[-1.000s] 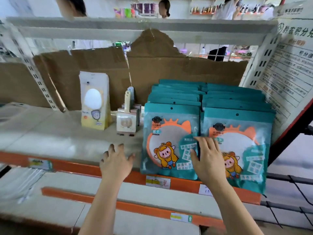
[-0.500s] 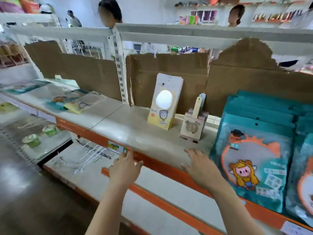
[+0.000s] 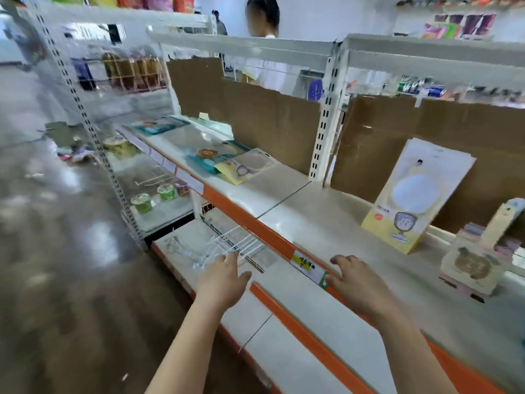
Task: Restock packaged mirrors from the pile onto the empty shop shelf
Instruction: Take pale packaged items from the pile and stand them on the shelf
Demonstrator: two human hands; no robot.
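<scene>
- Here, the left hand [image 3: 224,280] is held open, empty, above the lower shelf [image 3: 312,314].
- The right hand [image 3: 358,282], fingers relaxed, is laid at the orange edge [image 3: 270,236].
- Farther left, packaged mirrors [image 3: 227,163] are piled; bare shelf [image 3: 312,220] between.

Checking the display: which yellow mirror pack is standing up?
The tall yellow pack leaning against the cardboard near the right hand; the other yellow pack lies flat in the farther bay.
</scene>
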